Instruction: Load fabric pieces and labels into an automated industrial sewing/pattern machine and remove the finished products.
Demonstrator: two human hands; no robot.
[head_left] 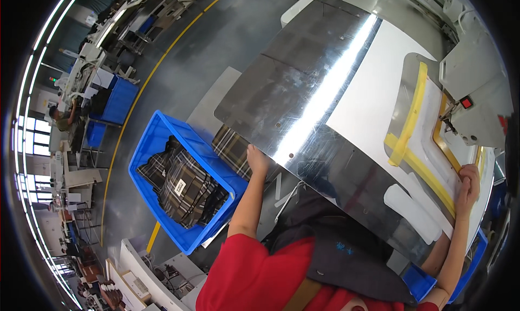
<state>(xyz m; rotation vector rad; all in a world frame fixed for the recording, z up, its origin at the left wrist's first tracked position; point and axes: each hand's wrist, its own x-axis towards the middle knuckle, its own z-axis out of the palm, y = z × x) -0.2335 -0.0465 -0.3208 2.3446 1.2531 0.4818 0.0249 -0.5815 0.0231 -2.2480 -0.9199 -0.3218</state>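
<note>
My left hand (257, 160) is curled at the left edge of the shiny metal tabletop (260, 97), beside a plaid cloth (232, 146) in brown, black and white. Its fingers are partly hidden, so what they grip does not show. The cloth lies between that edge and the blue bin. Far over to the right, my right hand (468, 185) has its fingers closed at the yellow-edged rim of a clear sewing template (433, 132). Yellow tape (416, 113) runs along the template, which lies on the white part of the table.
A blue bin (162, 202) holding folded plaid pieces (189, 186) stands at my left. White pads (414, 205) lie near the table's front edge. The sewing machine head (476, 116) rises at the right. Beyond a yellow floor line, a person (66, 118) sits at far-left workstations.
</note>
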